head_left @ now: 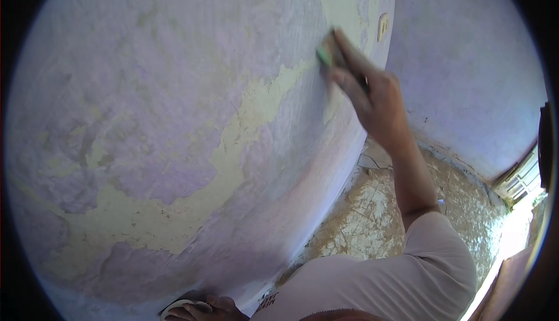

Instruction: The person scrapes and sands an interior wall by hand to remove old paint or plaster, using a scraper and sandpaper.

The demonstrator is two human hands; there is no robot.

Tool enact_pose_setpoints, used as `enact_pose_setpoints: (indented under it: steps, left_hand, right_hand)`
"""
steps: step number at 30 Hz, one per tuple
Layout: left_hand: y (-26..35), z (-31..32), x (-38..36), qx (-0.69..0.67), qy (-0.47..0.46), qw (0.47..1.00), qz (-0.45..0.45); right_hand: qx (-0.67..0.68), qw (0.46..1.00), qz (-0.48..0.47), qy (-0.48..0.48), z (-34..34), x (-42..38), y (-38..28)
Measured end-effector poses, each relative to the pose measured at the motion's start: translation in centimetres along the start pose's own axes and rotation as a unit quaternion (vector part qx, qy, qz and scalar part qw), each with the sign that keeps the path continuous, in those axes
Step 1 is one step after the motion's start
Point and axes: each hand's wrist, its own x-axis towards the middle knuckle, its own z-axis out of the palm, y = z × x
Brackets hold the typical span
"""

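Observation:
My right hand (372, 91) is raised to the wall (174, 76), its fingers closed around a small flat hand tool (324, 56) with a green part. The tool is at the wall surface, but motion blur hides its exact kind. Low at the bottom edge, my left hand (224, 309) is closed on a pale, round-rimmed object (174, 307), which the frame partly cuts off. The wall has patchy lilac paint, with an irregular band of bare cream-coloured surface (157, 222) running diagonally up towards my right hand.
An outlet plate (382, 27) is set in the wall near the corner, right of my raised hand. A second lilac wall (466, 70) meets it there. Below lies a dusty, stained floor (372, 216). Bright light enters through an opening (515, 233) at the right.

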Motion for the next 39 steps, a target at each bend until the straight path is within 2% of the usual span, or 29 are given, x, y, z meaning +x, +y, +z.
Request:
enact_pose_setpoints:
  steps: [3,6,9,10,11,13,15,18,19,21,24,27,29,30,31,33,34,37,39]
  left_hand:
    - [0.0,-0.4,0.1,0.005,-0.026,1.000,0.000]
    - [-0.5,-0.4,-0.5,0.066,-0.008,0.998,0.017]
    - [-1.0,-0.1,-1.3,0.057,0.008,0.998,-0.002]
    - [-1.3,-0.3,-1.7,0.056,0.002,0.998,0.006]
    - [-1.5,-0.3,-1.9,0.058,-0.001,0.998,0.013]
    - [-1.7,-0.3,-1.9,0.066,-0.005,0.998,0.023]
    - [-1.6,-0.5,-1.9,0.071,-0.009,0.997,0.027]
    - [-1.4,-0.2,-1.5,0.052,0.020,0.998,0.024]
    - [-1.3,-0.1,-1.5,0.046,0.022,0.998,0.022]
    - [-1.1,-0.1,-1.3,0.036,0.024,0.999,0.018]
    - [-1.2,-0.1,-2.0,0.057,0.026,0.998,-0.007]
    - [0.2,0.3,-1.9,0.072,0.030,0.996,-0.051]
    - [2.1,0.9,-1.0,0.094,0.042,0.992,-0.079]
    - [3.2,0.9,-0.7,0.126,0.017,0.983,-0.131]
    - [4.7,1.7,-0.6,0.046,0.058,0.979,-0.192]
    - [8.4,4.0,0.5,-0.110,0.140,0.937,-0.300]
    - [10.1,4.5,1.0,-0.113,0.133,0.933,-0.316]
    - [13.7,6.7,0.2,-0.111,0.092,0.960,-0.239]
    - [16.2,7.5,0.5,-0.033,0.008,0.990,-0.138]
  right_hand:
    - [0.044,0.997,-0.033,0.055,-0.8,2.9,-1.6]
    - [0.058,0.998,0.006,0.011,0.3,0.7,-0.6]
    - [0.124,0.983,0.104,-0.087,1.4,-4.2,0.9]
    - [0.144,0.983,0.089,-0.063,2.8,-6.7,2.0]
    - [0.162,0.974,0.127,-0.098,3.3,-8.7,2.4]
    - [0.188,0.947,0.204,-0.163,4.1,-12.7,3.1]
    - [0.276,0.903,0.287,-0.162,5.0,-16.8,3.9]
    - [0.400,0.804,0.435,-0.064,6.4,-22.1,6.6]
    - [0.434,0.748,0.502,-0.042,6.8,-23.7,8.1]
    - [0.487,0.612,0.622,0.001,7.6,-27.3,11.3]
    - [0.567,0.379,0.728,0.068,9.2,-33.3,15.0]
    - [0.554,0.365,0.748,-0.014,9.6,-35.0,14.6]
    - [0.579,0.285,0.755,-0.116,9.0,-35.4,15.1]
    - [0.601,0.323,0.712,-0.166,7.7,-34.7,14.8]
    - [0.619,0.359,0.665,-0.215,5.8,-33.8,14.5]
    - [0.606,0.370,0.634,-0.306,2.5,-32.6,15.6]
    - [0.597,0.373,0.617,-0.352,1.3,-32.1,16.6]
    - [0.587,0.437,0.535,-0.422,-0.9,-30.8,20.4]
    - [0.547,0.501,0.486,-0.462,-2.0,-29.5,22.4]
